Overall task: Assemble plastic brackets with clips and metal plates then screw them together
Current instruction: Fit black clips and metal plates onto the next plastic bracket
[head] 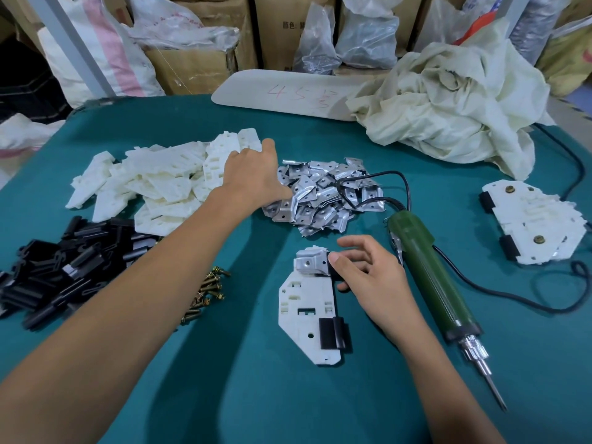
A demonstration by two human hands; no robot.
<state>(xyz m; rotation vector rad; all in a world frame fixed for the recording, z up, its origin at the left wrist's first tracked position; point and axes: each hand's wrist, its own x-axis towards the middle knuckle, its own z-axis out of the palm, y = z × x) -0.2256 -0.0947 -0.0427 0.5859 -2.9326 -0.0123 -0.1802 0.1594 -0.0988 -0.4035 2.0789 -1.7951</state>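
A white plastic bracket [306,312] lies flat near the table's middle, with a black clip [333,333] on its lower right edge and a metal plate [312,262] on its top end. My right hand [368,277] rests at that top end, thumb pressing beside the plate. My left hand [253,174] reaches out over the pile of metal plates [326,193], fingers spread, touching the pile's left side and the heap of white brackets [153,184]. A pile of black clips [64,267] and loose brass screws [205,293] lie at the left.
A green electric screwdriver [429,270] lies right of my right hand, tip toward me, its black cord looping over the metal plates. Finished brackets [535,225] are stacked at the far right. Crumpled cream cloth [448,100], a white board and cardboard boxes stand behind on the teal table [224,379].
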